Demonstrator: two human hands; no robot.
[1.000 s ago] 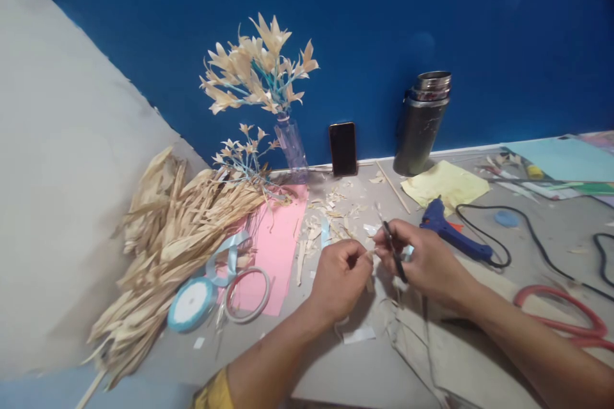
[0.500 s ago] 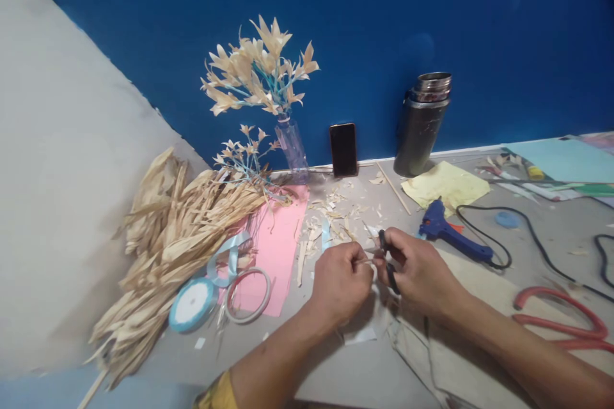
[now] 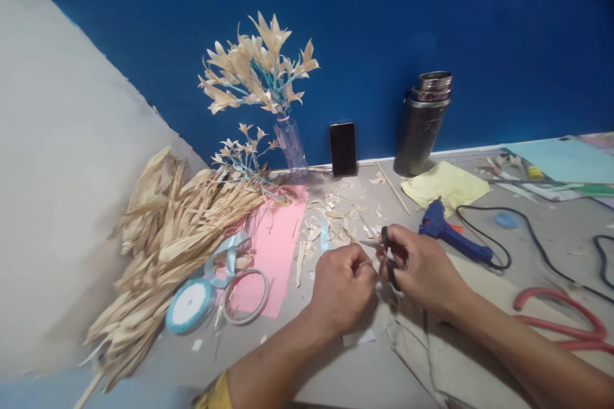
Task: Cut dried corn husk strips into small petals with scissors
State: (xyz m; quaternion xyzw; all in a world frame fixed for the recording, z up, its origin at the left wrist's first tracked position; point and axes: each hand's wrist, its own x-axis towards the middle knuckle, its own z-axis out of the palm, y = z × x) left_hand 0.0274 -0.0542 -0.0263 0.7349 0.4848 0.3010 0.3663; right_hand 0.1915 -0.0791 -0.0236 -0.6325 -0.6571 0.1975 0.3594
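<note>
Small scissors with black handles sit in my right hand, its fingers closed through the loops. Their blades point left, just above the fingertips of my left hand. That hand is closed in a pinch; whatever lies between its fingers is hidden. Pale husk scraps and a short light blue ribbon piece lie on the table beyond my hands.
Dried corn husks, a ribbon spool and a tape roll lie left. Husk flowers stand in a bottle. A glue gun, red-handled tool, flask and phone occupy the right and back.
The scissors have risen slightly, and their blades now show above my left fingers. My left hand has turned a little, hiding the thin pale piece seen at its fingertips before.
</note>
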